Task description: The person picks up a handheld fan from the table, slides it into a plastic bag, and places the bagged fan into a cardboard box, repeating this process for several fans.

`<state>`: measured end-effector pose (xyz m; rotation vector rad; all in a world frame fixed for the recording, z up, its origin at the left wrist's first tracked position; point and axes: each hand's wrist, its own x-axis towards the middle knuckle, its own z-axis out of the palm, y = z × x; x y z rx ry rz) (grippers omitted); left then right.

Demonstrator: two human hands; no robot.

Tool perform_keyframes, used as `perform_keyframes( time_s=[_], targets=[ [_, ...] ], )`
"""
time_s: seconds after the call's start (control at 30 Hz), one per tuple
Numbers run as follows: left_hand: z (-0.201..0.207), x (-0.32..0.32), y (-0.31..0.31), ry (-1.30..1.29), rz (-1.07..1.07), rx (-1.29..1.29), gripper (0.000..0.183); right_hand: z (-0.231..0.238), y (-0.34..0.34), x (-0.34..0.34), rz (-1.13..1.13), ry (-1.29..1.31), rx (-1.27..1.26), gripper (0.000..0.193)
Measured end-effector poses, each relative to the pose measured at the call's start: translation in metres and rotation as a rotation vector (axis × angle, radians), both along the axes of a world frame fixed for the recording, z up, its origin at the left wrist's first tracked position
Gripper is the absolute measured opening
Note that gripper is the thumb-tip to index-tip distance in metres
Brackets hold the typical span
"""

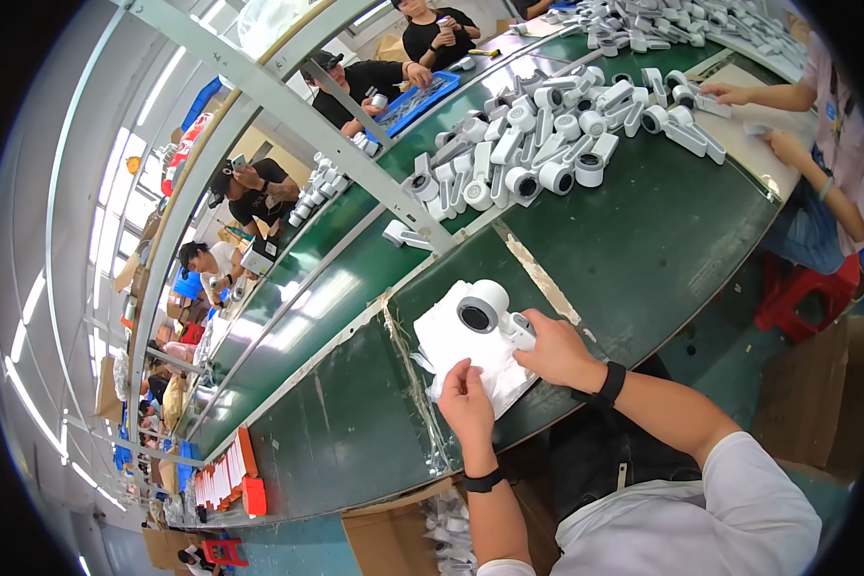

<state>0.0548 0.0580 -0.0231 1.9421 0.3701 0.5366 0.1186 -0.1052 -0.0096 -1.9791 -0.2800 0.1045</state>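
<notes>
My right hand (pixel 555 351) is closed round the handle of a white handheld device with a round head (pixel 485 305), which looks like a small fan. A dark grey ring encircles the black opening of its head. The device is held above a stack of thin white plastic bags (pixel 439 331) on the green table. At the near edge of the stack, my left hand (pixel 468 401) has thumb and fingers pinched together on a white bag. Part of the stack is hidden behind the device and my hands.
A large heap of similar devices (pixel 547 134) covers the table's far side. Metal frame posts (pixel 288 106) rise on the left. A co-worker's hands (pixel 787 144) are at the right end. Orange-red bins (pixel 244 461) sit left; an open carton (pixel 394 538) stands below the near edge.
</notes>
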Motion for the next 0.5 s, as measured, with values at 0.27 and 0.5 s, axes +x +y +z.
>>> perform_keyframes(
  time_s=[0.27,0.5],
  targets=[
    [0.010,-0.007,0.003,-0.019,-0.105,0.425,0.020,0.013,-0.002,-0.001,0.019,0.004,-0.012,0.046],
    [0.005,0.002,0.016,-0.161,0.192,0.038,0.017,0.001,-0.003,0.000,0.015,-0.047,-0.047,0.050]
  ],
)
